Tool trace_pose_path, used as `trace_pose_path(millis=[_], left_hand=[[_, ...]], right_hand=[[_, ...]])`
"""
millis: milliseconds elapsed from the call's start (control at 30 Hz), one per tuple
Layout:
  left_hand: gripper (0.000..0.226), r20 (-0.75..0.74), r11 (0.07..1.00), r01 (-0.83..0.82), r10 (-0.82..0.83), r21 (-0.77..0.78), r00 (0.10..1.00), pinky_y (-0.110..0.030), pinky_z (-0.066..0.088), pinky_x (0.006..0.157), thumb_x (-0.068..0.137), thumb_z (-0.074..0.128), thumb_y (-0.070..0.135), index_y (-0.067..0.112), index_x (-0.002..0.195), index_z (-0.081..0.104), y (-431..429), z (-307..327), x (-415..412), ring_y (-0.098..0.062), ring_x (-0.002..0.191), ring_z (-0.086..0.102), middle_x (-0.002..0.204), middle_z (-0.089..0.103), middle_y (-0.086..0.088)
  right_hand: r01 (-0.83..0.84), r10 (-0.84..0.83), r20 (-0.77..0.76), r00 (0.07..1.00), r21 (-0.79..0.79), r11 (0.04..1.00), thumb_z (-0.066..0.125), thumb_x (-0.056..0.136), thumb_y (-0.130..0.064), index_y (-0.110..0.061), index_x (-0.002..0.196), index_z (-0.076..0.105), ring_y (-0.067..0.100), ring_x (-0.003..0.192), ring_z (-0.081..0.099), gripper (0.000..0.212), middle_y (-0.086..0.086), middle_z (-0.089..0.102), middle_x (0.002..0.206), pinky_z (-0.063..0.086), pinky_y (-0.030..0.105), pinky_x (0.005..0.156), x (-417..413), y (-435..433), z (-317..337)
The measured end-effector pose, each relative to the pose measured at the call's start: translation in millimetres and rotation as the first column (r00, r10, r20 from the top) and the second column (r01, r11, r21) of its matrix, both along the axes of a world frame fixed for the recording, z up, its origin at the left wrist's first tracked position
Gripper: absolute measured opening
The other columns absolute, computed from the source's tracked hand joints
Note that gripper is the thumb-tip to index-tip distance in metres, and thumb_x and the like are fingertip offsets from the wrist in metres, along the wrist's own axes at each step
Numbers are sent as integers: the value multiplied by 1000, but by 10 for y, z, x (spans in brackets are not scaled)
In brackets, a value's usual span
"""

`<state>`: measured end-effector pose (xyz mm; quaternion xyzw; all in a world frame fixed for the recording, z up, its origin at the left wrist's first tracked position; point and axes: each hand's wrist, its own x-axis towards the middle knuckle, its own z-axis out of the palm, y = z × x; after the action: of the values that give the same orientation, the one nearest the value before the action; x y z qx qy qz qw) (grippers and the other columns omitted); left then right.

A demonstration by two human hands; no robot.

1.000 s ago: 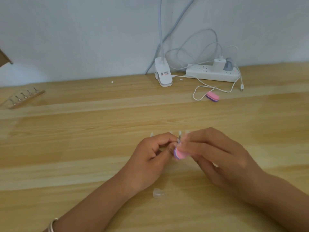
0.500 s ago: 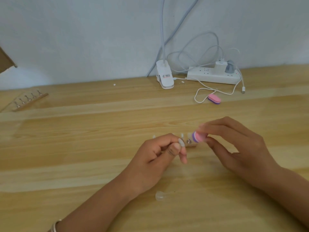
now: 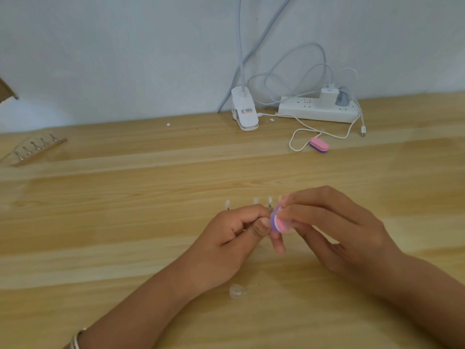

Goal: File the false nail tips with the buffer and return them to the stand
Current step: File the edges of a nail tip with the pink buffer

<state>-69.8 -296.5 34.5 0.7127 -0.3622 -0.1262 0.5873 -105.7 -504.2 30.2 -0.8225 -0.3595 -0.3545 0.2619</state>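
Observation:
My left hand point(image 3: 234, 238) pinches a clear false nail tip between thumb and forefinger; the tip is mostly hidden behind the buffer. My right hand point(image 3: 334, 230) grips a small pink and purple buffer point(image 3: 278, 220) and holds it against that tip. Just behind my hands stands the nail stand, largely hidden, with clear tips point(image 3: 269, 200) sticking up on its pegs, one tip point(image 3: 227, 204) at its left end. A loose clear nail tip point(image 3: 237, 291) lies on the table below my left wrist.
A second stand point(image 3: 37, 149) with bare metal pegs lies at the far left. A second pink and purple buffer point(image 3: 319, 144) sits by a white cable. A clip lamp base point(image 3: 245, 114) and a power strip point(image 3: 318, 112) stand by the wall.
My right hand has brought the buffer back down and left onto the tip in my left hand, after lifting it away half a second ago.

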Motion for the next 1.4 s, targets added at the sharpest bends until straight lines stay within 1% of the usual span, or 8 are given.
trace_pose_path(millis=[233, 367, 467, 700, 867, 1033, 1233, 1400], left_hand=[[31, 4, 999, 33, -33, 26, 999, 4, 32, 54, 103, 37, 3, -9, 87, 61, -5, 15, -13, 16, 51, 49, 65, 60, 29], [30, -49, 1000, 18, -18, 3, 999, -5, 29, 47, 103, 39, 17, 5, 89, 62, 9, 4, -23, 5, 42, 36, 79, 70, 9], [30, -43, 999, 38, -38, 12, 998, 0, 30, 50, 103, 38, 13, 3, 89, 61, -3, 8, -38, 10, 45, 43, 75, 67, 15], [28, -26, 998, 49, -48, 32, 999, 1, 31, 52, 104, 35, 11, 6, 86, 57, -4, -1, -30, 10, 47, 45, 81, 72, -13], [30, 8, 998, 40, -41, 37, 999, 3, 33, 56, 102, 38, 9, 1, 83, 60, -12, 22, -31, 15, 55, 51, 71, 63, 19], [30, 56, 996, -31, 26, 83, 998, -25, 40, 62, 102, 42, 23, 9, 87, 64, 0, -5, -23, -16, 61, 51, 79, 69, 7], [29, 27, 996, -57, 55, 67, 998, -40, 48, 75, 100, 49, 28, 11, 86, 67, -1, 4, -24, -26, 78, 63, 81, 69, 0], [21, -14, 996, -66, 67, 66, 998, -30, 29, 46, 98, 51, 29, 22, 84, 67, 7, -8, -25, -27, 49, 35, 77, 68, 9]], right_hand=[[-25, 25, 1, 1000, -12, 1000, 62, 90, 11, -9, 113, 66, 23, 104, 65, 31, 13, 66, 110, 53, 34, 87, -12, 34, -25], [55, -55, 1, 998, -17, 998, 67, 84, 13, 0, 103, 74, 24, 100, 67, 25, 13, 68, 105, 53, 35, 83, 24, -27, 17], [18, -17, 25, 1000, -42, 999, 66, 85, 13, -8, 110, 70, 25, 100, 66, 32, 12, 67, 107, 53, 33, 84, -20, 49, -5], [126, -125, 39, 991, -33, 991, 66, 86, 9, 0, 99, 75, 23, 95, 66, 18, 12, 69, 101, 52, 33, 82, 43, -39, 48], [35, -34, 29, 999, -29, 999, 61, 92, 7, -10, 112, 68, 23, 103, 65, 27, 7, 65, 110, 53, 32, 86, -61, 104, -1], [107, -108, -20, 994, -60, 992, 64, 86, 12, -2, 104, 74, 24, 98, 66, 25, 10, 68, 106, 53, 34, 81, 0, -18, 39], [21, -23, -24, 999, -66, 998, 55, 96, 4, -9, 112, 70, 22, 98, 65, 25, 3, 63, 111, 52, 27, 86, -52, 81, 15], [202, -202, -43, 978, -8, 979, 62, 89, 7, -2, 106, 75, 19, 96, 66, 23, 8, 68, 105, 52, 26, 86, 7, -96, 97]])
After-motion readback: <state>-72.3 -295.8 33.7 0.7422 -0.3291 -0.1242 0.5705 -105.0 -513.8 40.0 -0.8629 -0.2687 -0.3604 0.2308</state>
